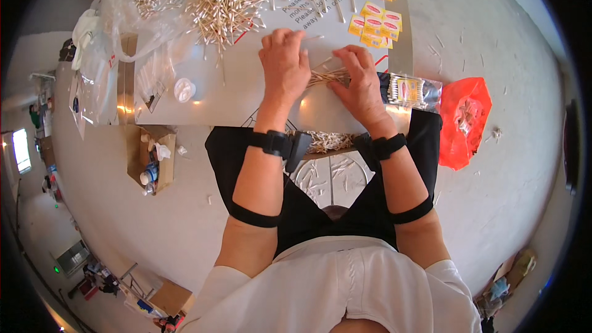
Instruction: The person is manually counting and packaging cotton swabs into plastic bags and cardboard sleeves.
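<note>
A loose bundle of cotton swabs (pixel 327 78) with thin wooden sticks lies across the grey tabletop between my two hands. My left hand (pixel 285 65) is at its left end, palm down, with fingers stretched forward, slightly bent, and the thumb apart. The bundle's left tips meet the side of this hand near the thumb base. At the other end, my right hand (pixel 361 83) curls thumb and fingers around the swabs. Beyond my left hand spreads a big heap of cotton swabs (pixel 231 0). Just right of my right hand lies a clear pack of swabs (pixel 407 90) with a yellow label.
Small yellow cards (pixel 375 26) lie at the far right of the table. A white round tub (pixel 184 89) and clear plastic bags (pixel 154 74) are on the left. A red bag (pixel 465 122) hangs at the right. An open cardboard box (pixel 151 159) stands on the floor.
</note>
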Demonstrator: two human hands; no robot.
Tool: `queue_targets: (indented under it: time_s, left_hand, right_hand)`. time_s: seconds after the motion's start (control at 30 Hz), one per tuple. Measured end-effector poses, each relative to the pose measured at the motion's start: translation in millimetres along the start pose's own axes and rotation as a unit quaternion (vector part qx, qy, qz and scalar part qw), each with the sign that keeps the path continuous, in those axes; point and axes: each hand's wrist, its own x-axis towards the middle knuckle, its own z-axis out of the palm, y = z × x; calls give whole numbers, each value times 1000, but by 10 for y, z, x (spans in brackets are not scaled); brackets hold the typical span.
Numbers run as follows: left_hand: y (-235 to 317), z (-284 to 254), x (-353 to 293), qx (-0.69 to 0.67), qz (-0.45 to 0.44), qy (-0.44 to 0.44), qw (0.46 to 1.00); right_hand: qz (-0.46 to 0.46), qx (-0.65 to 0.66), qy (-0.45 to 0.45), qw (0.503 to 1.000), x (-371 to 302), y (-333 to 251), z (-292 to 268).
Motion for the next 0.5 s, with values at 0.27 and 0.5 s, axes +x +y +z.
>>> queue_targets:
  time_s: [0.27,0.5]
  left_hand:
    - [42,-188,-30,43,56,-172,983]
    - [272,-67,-412,125,85,-137,979]
  right_hand:
    - [81,-42,11,996,-137,-67,-167]
    - [51,-85,-12,995,-212,-65,-232]
